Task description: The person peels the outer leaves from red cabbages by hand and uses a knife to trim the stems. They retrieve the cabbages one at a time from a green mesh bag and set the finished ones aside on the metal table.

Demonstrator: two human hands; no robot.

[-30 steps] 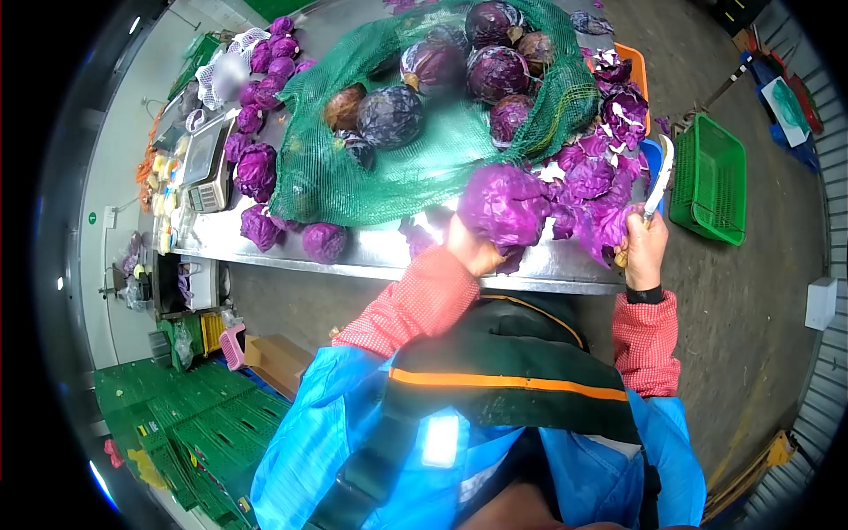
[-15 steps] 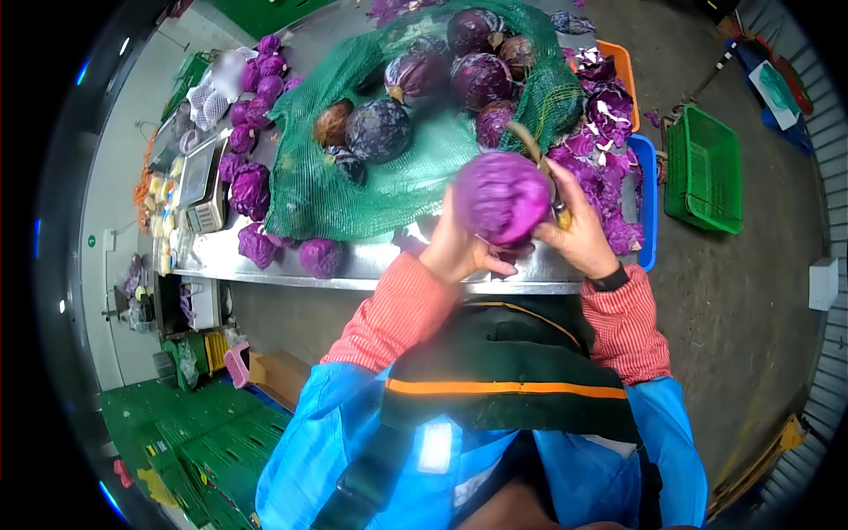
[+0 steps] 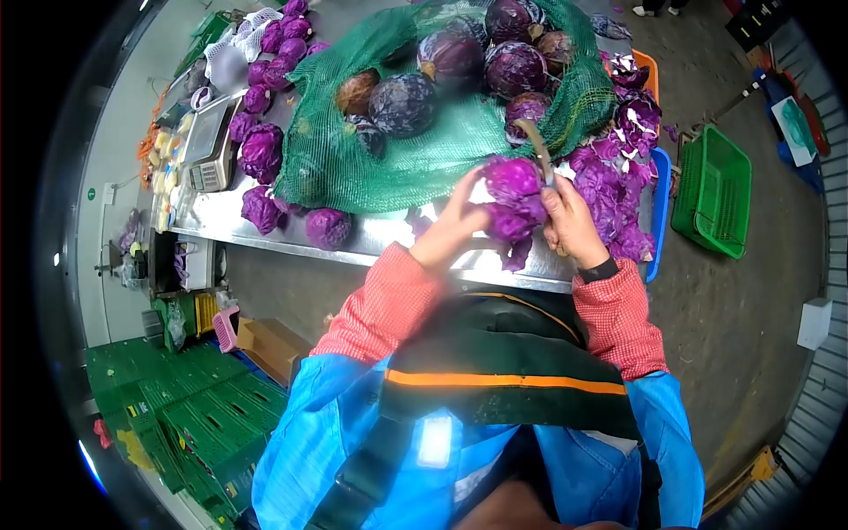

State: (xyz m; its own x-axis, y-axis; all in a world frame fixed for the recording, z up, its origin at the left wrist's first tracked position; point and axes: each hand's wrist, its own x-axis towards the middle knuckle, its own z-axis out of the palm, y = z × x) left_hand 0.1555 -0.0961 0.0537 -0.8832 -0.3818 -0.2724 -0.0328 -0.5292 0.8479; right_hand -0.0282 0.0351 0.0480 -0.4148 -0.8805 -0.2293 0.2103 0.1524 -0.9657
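Between my two hands is a bright purple red cabbage (image 3: 514, 187), with a loose leaf (image 3: 516, 254) hanging below it toward the table edge. My left hand (image 3: 452, 226) grips the cabbage from its left side, thumb across the near face. My right hand (image 3: 572, 223) is closed around a knife (image 3: 536, 146), whose curved blade points up and away along the cabbage's right side; its handle is mostly hidden in the fingers. Just beyond lies a green mesh sack (image 3: 353, 181) with several darker, unpeeled red cabbages (image 3: 402, 104) on it.
Peeled red cabbages (image 3: 261, 153) line the table's left side, near a weighing scale (image 3: 212, 150). Purple leaves (image 3: 609, 190) pile up at right, over a blue crate (image 3: 659, 216) and an orange crate (image 3: 652, 79). A green basket (image 3: 712, 190) stands on the floor to the right.
The cabbage has turned and come slightly lower in my hands, and a leaf now hangs loose from it. The knife blade stands more upright. The whole view has shifted a little.
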